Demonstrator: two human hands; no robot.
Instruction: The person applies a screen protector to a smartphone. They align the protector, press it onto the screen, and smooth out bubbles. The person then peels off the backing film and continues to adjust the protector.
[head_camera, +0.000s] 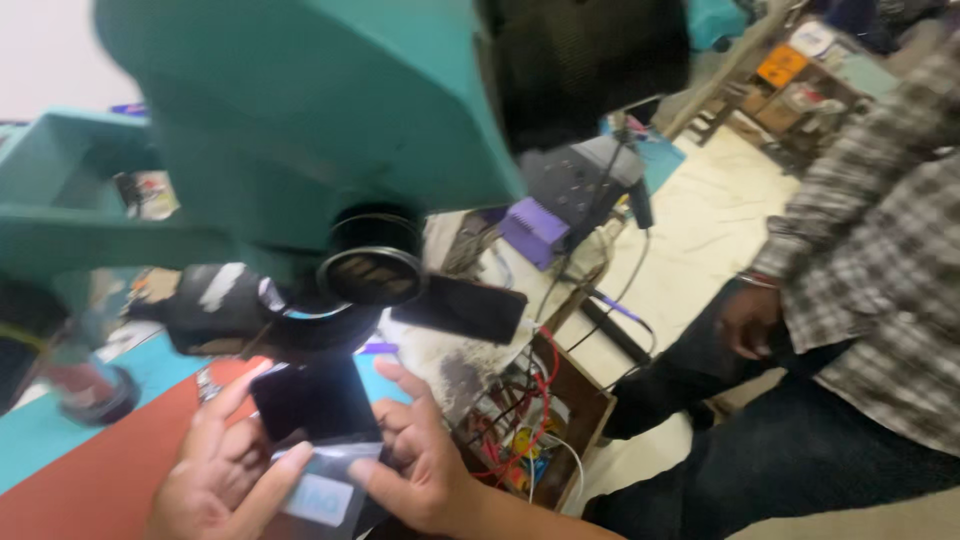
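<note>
We grip a flat black glass phone (318, 400) in both hands, left hand (225, 470) and right hand (425, 460) pinching its clear film tab (322, 492) under the teal microscope (300, 110) for viewing.

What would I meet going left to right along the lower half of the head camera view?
Red mat → left hand → dark phone held by both hands → right hand → open wooden box of tangled wires → seated person in a plaid shirt.

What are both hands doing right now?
Left hand: closed on the phone.
Right hand: closed on the phone and its clear film.
</note>
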